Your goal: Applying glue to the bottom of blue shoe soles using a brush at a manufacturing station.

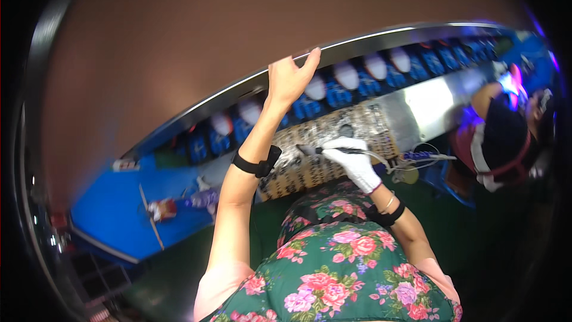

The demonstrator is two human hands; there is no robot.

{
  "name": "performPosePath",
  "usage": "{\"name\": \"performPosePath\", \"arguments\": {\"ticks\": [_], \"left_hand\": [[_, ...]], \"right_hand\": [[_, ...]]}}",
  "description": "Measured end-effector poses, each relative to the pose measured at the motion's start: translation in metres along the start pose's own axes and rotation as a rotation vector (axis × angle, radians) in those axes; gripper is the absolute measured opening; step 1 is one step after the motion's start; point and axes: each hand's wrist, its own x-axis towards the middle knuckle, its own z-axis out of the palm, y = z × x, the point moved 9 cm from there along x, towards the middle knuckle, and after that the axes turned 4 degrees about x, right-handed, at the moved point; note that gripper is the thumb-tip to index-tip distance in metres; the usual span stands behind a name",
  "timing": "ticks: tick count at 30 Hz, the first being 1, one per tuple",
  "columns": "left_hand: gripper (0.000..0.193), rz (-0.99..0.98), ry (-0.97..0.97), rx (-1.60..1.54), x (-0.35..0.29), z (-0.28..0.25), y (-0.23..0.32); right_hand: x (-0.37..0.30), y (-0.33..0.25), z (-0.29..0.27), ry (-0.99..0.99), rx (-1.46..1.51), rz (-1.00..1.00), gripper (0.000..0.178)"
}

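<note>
My bare left hand [289, 83] grips the metal-trimmed edge [244, 81] of a large brown panel. Its thumb lies against the trim, while the other fingers are mostly hidden at the edge. In a white glove, my right hand [353, 160] is closed around a black, tapered hand tool [308, 149]. A white cable [381, 160] runs from that hand toward the right; its joint to the tool is hidden. Under the tool lies a tan and silvery work surface [286, 186] with rows of small dark parts, too blurred to name.
Behind the work surface stands a row of blue holders [307, 107] with white round tops. A blue tabletop [113, 206] at left bears a thin stick [151, 217] and small items. Another person [500, 134] works at the right, beside a shiny metal surface [429, 104].
</note>
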Motion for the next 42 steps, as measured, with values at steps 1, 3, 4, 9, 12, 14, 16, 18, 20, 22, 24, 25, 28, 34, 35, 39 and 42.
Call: {"name": "performPosePath", "arguments": {"ticks": [1,3,4,9,12,14,16,18,20,22,24,25,28,34,35,39,42], "left_hand": [[0.046,-0.047,-0.072,0.025,0.015,0.033,0.005],[0.063,0.105,-0.157,0.08,0.051,0.096,0.031],[0.073,0.112,-0.194,0.197,0.067,0.127,0.039],[0.099,0.243,-0.258,0.318,0.143,0.249,0.069],[0.091,0.197,-0.253,0.273,0.178,0.273,0.071],[0.076,0.196,-0.132,0.254,0.2,0.275,0.065],[0.061,0.196,-0.014,0.221,0.209,0.257,0.048],[0.051,0.132,0.003,-0.005,0.202,0.236,0.034],[0.044,-0.132,-0.029,-0.385,0.173,0.217,0.033],[0.036,-0.245,-0.028,-0.613,0.133,0.175,0.02],[0.029,-0.182,-0.018,-0.698,0.09,0.118,0.001],[0.028,-0.201,0.021,-0.729,0.066,0.089,-0.008],[0.019,-0.093,0.248,-0.367,-0.007,0.004,-0.021],[0.094,-0.358,0.23,-0.503,-0.116,-0.005,-0.027],[0.095,-0.477,0.178,-0.593,-0.123,0.001,-0.048],[0.065,-0.842,0.056,-0.909,-0.171,0.029,-0.095],[0.075,-0.781,-0.075,-1.088,-0.176,0.048,-0.065]], "right_hand": [[0.0,-0.001,-0.012,0.019,-0.031,-0.028,0.011],[-0.005,-0.008,-0.04,0.103,-0.045,-0.057,0.012],[-0.005,-0.005,-0.053,0.129,-0.02,-0.074,0.014],[-0.019,-0.007,-0.114,0.239,-0.028,-0.106,0.015],[-0.024,-0.009,-0.136,0.264,-0.069,-0.093,0.016],[-0.025,-0.004,-0.146,0.289,-0.066,-0.083,0.013],[-0.026,0.001,-0.149,0.292,-0.04,-0.081,0.013],[-0.023,0.005,-0.149,0.241,-0.008,-0.068,0.013],[-0.021,0.001,-0.158,0.252,0.033,-0.052,0.014],[-0.02,0.002,-0.157,0.224,0.063,-0.052,0.014],[-0.02,-0.001,-0.153,0.199,0.079,-0.039,0.014],[-0.019,-0.007,-0.151,0.186,0.087,-0.032,0.014],[-0.019,-0.025,-0.145,0.193,0.058,-0.119,0.014],[-0.022,-0.083,-0.125,0.158,0.086,-0.273,0.021],[-0.021,-0.09,-0.122,0.159,0.106,-0.321,0.021],[-0.02,-0.148,-0.092,0.063,-0.005,-0.498,0.022],[-0.015,-0.174,-0.061,-0.013,-0.103,-0.595,0.02]]}}
